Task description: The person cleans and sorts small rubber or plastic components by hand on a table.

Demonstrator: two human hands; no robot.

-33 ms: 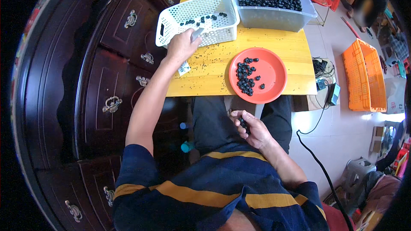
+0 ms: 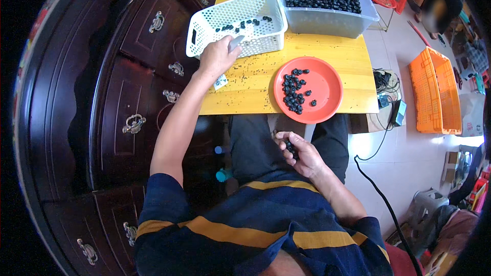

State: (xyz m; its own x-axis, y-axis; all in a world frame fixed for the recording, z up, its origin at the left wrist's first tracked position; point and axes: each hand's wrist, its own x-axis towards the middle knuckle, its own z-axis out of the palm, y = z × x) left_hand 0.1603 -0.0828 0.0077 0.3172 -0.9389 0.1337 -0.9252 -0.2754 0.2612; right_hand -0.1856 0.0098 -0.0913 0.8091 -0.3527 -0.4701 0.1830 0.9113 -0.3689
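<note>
My left hand is closed at the near edge of a white perforated basket. From its grip sticks out a smooth grey piece, like a tool handle; the rest of it is hidden. Several small black ring-shaped parts lie scattered inside the basket. Over my lap, my right hand is curled, palm up, around a few black ring-shaped parts. In front of it, a red round plate at the table's near edge carries a cluster of the same parts.
A clear plastic bin heaped with black parts stands at the back of the yellow table, where dark specks lie scattered. Dark wooden drawers rise on the left. An orange crate and a black cable lie to the right.
The white basket has shifted very slightly toward the right and nearer. The grey piece in my left hand sits slightly lower. My right hand and the red plate look unchanged.
</note>
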